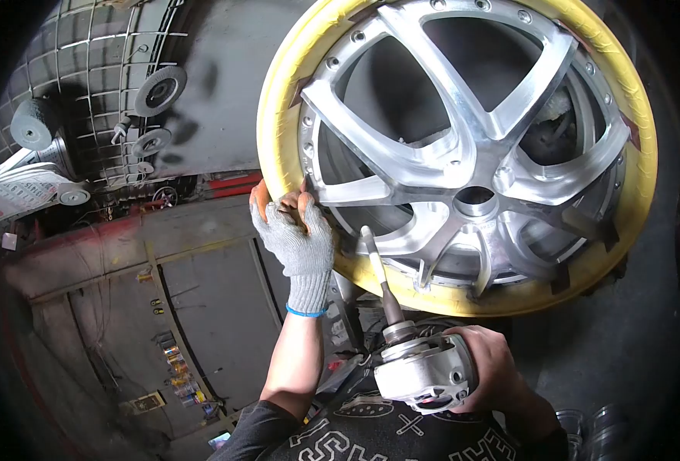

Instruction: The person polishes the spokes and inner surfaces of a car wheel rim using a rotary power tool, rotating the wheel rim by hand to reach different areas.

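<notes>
A silver alloy wheel rim (463, 154) with several spokes fills the upper right, its outer lip wrapped in a yellow covering (278, 100). My left hand (297, 234), in a grey glove with orange fingertips, is closed on the covered lip at the wheel's lower left. Whether anything small lies under those fingers I cannot make out. Bare, my right hand (489, 365) is wrapped round an angle grinder (424, 373) in front of my chest. From the grinder a long spindle with a rounded pale tip (367, 232) points up towards the lower left spokes, with contact unclear.
A wire rack (86, 69) at upper left carries abrasive wheels (160, 91) and a grey roll (34, 124). A grey panel with a yellowish frame (209, 323) stands at lower left, with small items (178, 369) along it. Shiny round metal parts (608, 430) sit at lower right.
</notes>
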Available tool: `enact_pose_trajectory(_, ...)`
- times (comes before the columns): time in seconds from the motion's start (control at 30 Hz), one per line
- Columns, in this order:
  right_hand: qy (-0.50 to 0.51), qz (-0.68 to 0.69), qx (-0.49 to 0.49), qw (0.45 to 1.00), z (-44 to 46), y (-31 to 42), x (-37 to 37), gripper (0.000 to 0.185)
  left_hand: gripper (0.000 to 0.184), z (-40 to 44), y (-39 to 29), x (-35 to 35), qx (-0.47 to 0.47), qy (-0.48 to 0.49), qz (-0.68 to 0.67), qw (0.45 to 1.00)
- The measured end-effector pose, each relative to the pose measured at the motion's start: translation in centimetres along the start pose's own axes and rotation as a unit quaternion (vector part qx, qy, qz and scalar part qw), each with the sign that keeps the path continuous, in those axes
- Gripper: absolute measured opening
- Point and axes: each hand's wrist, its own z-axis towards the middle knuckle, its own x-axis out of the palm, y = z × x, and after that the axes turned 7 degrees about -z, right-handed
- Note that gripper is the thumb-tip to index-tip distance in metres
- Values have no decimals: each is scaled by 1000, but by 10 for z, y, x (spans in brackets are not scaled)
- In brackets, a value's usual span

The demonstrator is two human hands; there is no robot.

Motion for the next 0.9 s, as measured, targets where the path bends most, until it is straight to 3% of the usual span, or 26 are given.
enact_pose_trajectory(0.07, 3, -6, -2, 1000, -1, 0, 1, 91, 18, -1, 2, 0, 7, -2, 10, 1000)
enact_pose_trajectory(0.13, -2, -4, 1, 1000, -1, 0, 2, 89, 15, 0, 3, 0, 105, -12, 103, 989)
enact_pose_trajectory(0.17, -2, -4, 1, 1000, -1, 0, 2, 89, 15, -1, 4, 0, 106, -12, 103, 989)
enact_pose_trajectory(0.37, 17, -9, 18, 1000, 0, 6, -5, 88, 15, -5, 4, 0, -9, -52, -13, 999)
enact_pose_trajectory(0.43, 25, 3, 18, 1000, 3, 7, -7, 89, 20, -4, 4, -8, 92, -12, 89, 992)
enact_pose_trajectory(0.63, 10, -4, 2, 1000, 7, 4, -7, 91, 29, -14, 3, -16, 122, -44, 121, 984)
enact_pose_trajectory(0.83, 34, 0, 10, 999, 5, 3, -6, 90, 25, -8, -6, -10, 103, -30, 87, 990)
enact_pose_trajectory(0.9, 39, -3, 10, 999, 4, 3, -6, 89, 24, -10, -1, -6, 13, -8, -4, 1000)
